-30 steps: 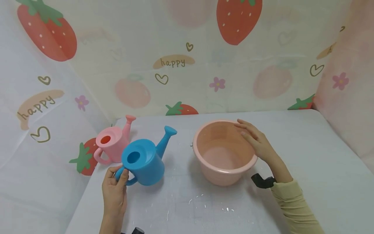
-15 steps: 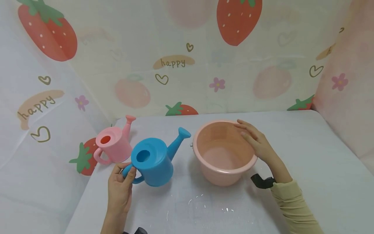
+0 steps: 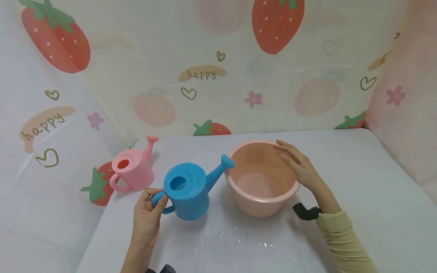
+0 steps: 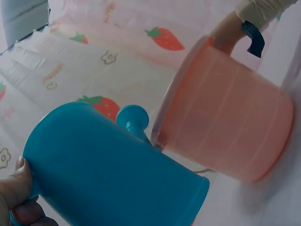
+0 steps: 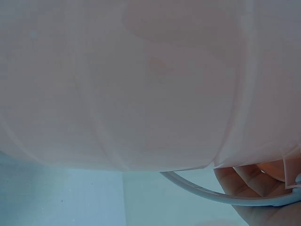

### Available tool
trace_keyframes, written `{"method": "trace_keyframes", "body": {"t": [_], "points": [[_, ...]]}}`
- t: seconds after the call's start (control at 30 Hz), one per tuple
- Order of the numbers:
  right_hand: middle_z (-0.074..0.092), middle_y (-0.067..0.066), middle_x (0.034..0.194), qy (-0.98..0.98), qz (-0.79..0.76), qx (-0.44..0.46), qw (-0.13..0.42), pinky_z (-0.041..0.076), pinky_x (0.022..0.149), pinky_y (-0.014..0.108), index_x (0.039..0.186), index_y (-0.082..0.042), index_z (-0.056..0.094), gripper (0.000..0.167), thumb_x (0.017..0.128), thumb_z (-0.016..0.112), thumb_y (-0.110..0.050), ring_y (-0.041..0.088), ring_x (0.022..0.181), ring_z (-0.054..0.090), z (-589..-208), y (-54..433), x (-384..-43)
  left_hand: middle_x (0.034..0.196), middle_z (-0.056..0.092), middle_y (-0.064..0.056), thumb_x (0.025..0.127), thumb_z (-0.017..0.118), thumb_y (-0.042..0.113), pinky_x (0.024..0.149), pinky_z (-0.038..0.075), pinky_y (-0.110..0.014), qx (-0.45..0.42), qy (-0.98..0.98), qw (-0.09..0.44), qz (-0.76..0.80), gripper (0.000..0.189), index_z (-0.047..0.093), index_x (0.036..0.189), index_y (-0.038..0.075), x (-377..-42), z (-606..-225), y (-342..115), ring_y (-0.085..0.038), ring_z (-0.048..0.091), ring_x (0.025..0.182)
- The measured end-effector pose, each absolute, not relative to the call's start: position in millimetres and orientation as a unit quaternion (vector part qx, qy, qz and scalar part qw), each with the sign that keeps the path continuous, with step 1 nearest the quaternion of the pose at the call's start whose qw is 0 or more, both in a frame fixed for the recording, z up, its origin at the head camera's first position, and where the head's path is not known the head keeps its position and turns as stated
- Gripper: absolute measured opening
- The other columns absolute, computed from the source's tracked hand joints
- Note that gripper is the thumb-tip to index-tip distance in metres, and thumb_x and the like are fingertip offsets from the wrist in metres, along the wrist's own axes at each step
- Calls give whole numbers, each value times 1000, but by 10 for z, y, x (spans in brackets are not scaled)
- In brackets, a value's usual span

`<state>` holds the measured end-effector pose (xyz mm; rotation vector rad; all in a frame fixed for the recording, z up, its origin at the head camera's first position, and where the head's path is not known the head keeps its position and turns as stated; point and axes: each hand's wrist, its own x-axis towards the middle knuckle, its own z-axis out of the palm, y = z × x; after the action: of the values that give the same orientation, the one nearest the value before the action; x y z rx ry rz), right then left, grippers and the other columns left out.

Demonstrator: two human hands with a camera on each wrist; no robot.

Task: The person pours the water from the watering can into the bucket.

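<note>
My left hand [image 3: 148, 216] grips the handle of a blue watering can [image 3: 189, 193], thumb on top. The can is held near upright, and its spout reaches the left rim of a pink bucket [image 3: 261, 206] in the head view. The left wrist view shows the blue can's side [image 4: 113, 165] close up, with the bucket [image 4: 225, 113] beyond it. My right hand [image 3: 300, 167] holds the bucket's right rim, with thumb and fingers on either side of it. In the right wrist view, bent fingers [image 5: 254, 183] show near the bucket's pale bail handle [image 5: 225, 197].
A pink watering can [image 3: 134, 170] with a red opening stands at the back left, behind the blue one. Small wet drops dot the white tabletop [image 3: 211, 250] in front. Strawberry-print sheets [image 3: 252, 76] enclose the table at the back and sides.
My left hand has carried the blue watering can to the right, bringing its spout from well apart to the bucket's rim. My right hand and the bucket have stayed in place.
</note>
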<state>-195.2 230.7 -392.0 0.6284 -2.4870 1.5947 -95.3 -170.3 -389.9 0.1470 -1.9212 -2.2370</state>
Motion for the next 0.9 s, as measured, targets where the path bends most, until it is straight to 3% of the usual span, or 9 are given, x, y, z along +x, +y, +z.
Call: {"method": "trace_keyframes", "body": {"t": [0.2,0.6,0.9], "points": [[32,4,149,-821,529,207,56,21,106,60,135,-12,47,36,99,43,-15,28,140,20,-3931,2316,-1950,91,64,7,89,58,1,94,41,-30,34,-660,95,-744,16,49,102,4,-963,-3893,-1660,-10,58,96],[31,1,149,-823,527,205,48,22,106,61,136,-13,46,37,99,43,-15,26,140,20,-3936,2318,-1954,91,65,8,89,60,4,98,35,-40,13,-671,101,-734,21,47,105,0,-1006,-3847,-1611,-13,59,99],[30,1,149,-825,524,204,52,24,105,60,135,-14,46,37,99,42,-17,26,140,20,-3923,2328,-1947,91,66,8,90,56,0,90,45,-27,-36,-700,97,-707,15,49,103,0,-1097,-3739,-1634,-11,60,98]]}}
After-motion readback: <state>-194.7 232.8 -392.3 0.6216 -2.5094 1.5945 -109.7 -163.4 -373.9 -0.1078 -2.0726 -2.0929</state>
